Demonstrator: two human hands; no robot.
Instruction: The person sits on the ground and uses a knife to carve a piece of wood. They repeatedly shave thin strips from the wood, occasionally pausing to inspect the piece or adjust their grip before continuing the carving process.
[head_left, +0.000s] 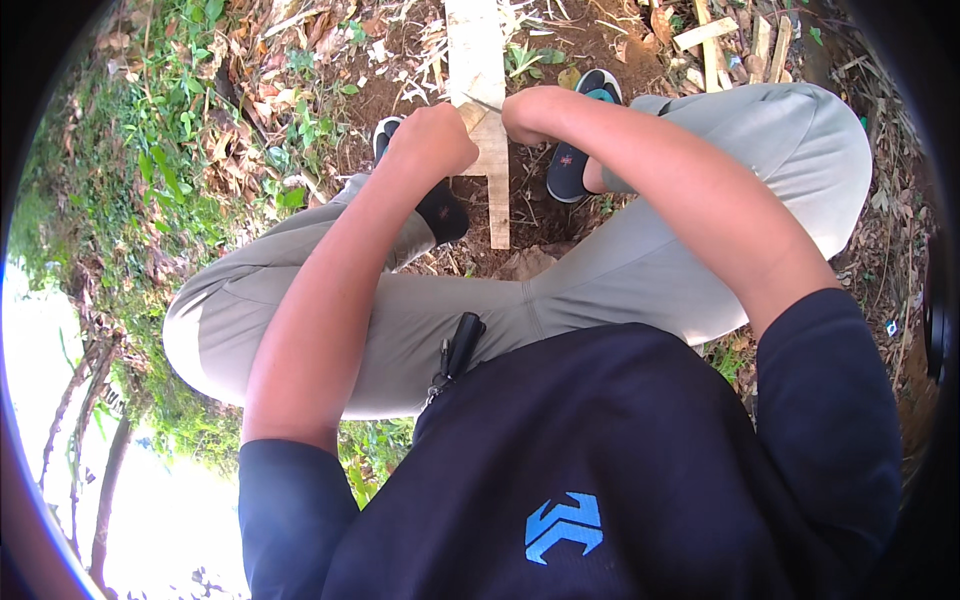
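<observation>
Head view, looking down. Person seated or squatting low outdoors, knees spread wide, both forearms reaching forward to the top centre.

Left hand (432,145): fingers curled in, back of hand upward, closed on a small, pale, angular piece of wood (471,112) that juts out at its thumb side; fingertips hidden. Right hand (527,115): folded into a fist, closed on a thin, dark, blade-like strip (484,103) that points left across the gap and meets the small piece. Its handle, if any, is covered by the fist. Hands near each other, not touching.

Work position: small piece lies between the two hands, directly above a long, pale, flat wooden plank (474,45). Contact between piece and plank cannot be told. Plank runs from the upper edge toward the person, between the feet; near end stepped, with a narrow tongue on its right side.

Surroundings: black left shoe (441,212) and black right shoe (568,173) on either side of the plank. Brown soil (400,60) with dry leaves and shavings; pale wooden offcuts (709,38) at upper right; green plants (160,170) to the left.
</observation>
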